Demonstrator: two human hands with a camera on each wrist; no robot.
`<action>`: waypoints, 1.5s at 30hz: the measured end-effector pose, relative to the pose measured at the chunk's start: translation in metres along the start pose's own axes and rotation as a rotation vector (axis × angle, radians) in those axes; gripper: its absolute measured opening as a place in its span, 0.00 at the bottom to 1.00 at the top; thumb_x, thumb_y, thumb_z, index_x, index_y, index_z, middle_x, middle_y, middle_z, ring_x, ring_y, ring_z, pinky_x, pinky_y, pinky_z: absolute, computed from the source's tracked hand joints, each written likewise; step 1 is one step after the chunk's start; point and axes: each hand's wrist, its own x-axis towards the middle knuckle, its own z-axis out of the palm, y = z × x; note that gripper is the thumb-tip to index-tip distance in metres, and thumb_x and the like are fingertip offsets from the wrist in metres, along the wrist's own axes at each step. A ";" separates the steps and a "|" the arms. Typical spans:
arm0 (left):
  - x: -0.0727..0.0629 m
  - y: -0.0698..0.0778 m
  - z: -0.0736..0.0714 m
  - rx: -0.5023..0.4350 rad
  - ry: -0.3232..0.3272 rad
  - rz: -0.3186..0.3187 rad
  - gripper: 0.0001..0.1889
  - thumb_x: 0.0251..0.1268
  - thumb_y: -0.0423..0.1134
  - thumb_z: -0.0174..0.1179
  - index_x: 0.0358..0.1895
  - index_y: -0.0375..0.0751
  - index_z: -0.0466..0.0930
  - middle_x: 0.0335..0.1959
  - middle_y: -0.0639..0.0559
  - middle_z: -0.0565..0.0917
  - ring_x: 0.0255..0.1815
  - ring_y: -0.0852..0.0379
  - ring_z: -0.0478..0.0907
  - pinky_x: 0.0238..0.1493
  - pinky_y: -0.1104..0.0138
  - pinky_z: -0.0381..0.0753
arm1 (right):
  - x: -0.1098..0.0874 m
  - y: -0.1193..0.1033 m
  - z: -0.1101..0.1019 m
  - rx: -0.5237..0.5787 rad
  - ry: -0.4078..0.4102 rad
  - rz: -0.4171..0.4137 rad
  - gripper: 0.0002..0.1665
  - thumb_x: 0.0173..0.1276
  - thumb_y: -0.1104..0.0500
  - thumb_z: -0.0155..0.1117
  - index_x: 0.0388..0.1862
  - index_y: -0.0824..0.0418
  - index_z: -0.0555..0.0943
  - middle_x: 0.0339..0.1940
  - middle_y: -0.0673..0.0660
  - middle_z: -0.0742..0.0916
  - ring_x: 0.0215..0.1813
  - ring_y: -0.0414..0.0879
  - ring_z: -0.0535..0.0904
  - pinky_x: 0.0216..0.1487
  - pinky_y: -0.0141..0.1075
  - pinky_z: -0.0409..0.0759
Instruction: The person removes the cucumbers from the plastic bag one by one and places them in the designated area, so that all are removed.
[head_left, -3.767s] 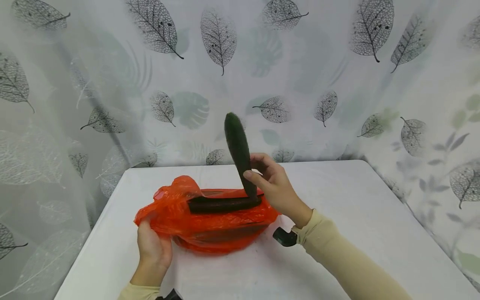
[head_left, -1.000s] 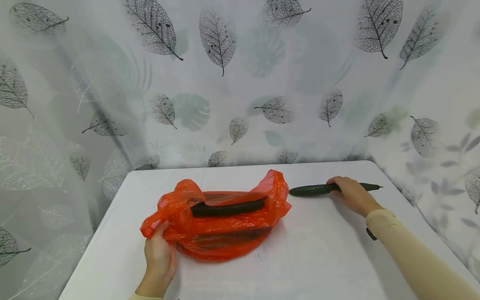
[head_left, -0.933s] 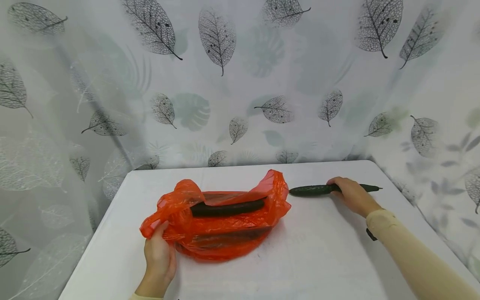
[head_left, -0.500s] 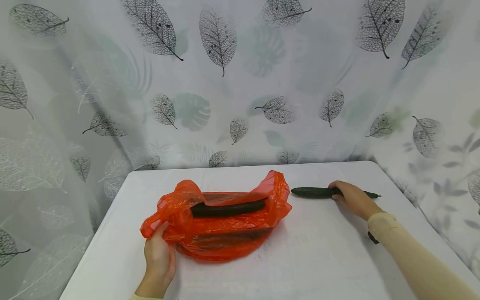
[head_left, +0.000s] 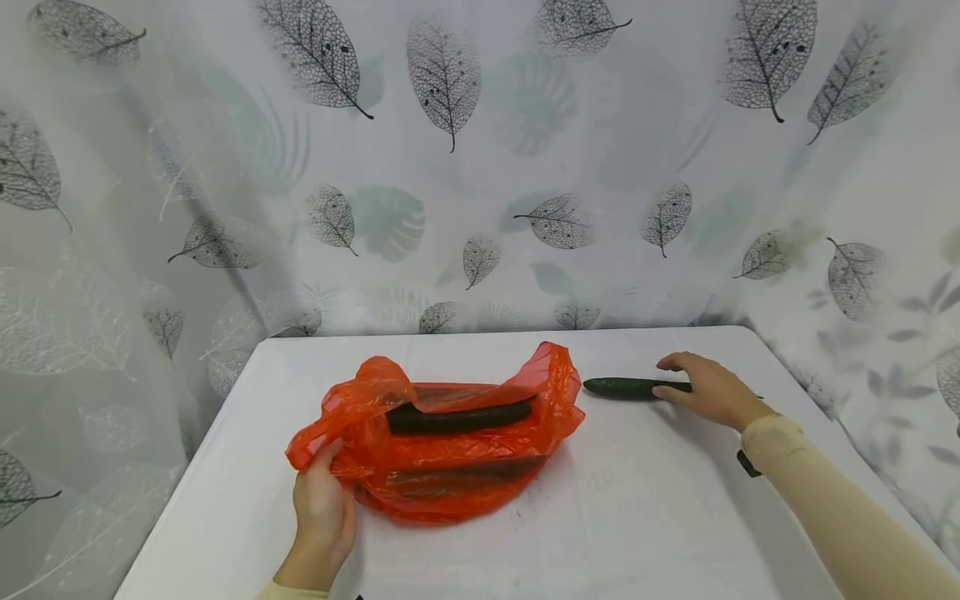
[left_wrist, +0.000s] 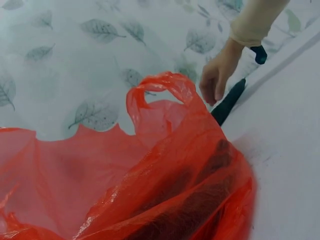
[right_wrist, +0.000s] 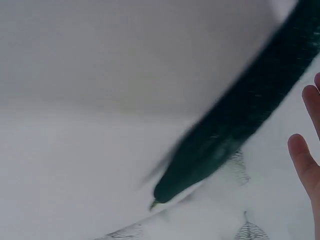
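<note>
A dark green cucumber (head_left: 622,388) lies on the right of the table. Over it hovers my right hand (head_left: 708,387), fingers and thumb spread apart and holding nothing; in the right wrist view the fingertips (right_wrist: 299,147) show beside the long cucumber (right_wrist: 225,125) with its stem end. With my left hand (head_left: 322,504) I grip the left edge of a red plastic bag (head_left: 450,492), some fingers hidden behind the film. Inside its opening another cucumber (head_left: 461,418) shows, and further dark long shapes appear through the film, also in the bag (left_wrist: 115,190) in the left wrist view.
A white table (head_left: 600,517) carries everything. A leaf-printed curtain (head_left: 480,167) rises behind its back edge and along both sides. One handle loop (left_wrist: 165,82) of the bag stands up toward the loose cucumber.
My right hand took a cucumber from the bag and laid it on the right of the table. Its fingers have just let go and lifted slightly. My left hand stays at the bag.
</note>
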 end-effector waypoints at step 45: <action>-0.016 -0.009 -0.011 0.346 -0.044 0.054 0.38 0.45 0.13 0.55 0.66 0.28 0.62 0.57 0.41 0.72 0.52 0.48 0.69 0.48 0.71 0.79 | 0.017 -0.287 0.026 0.649 -0.198 -0.332 0.11 0.67 0.57 0.74 0.47 0.52 0.87 0.43 0.45 0.88 0.45 0.42 0.85 0.50 0.39 0.84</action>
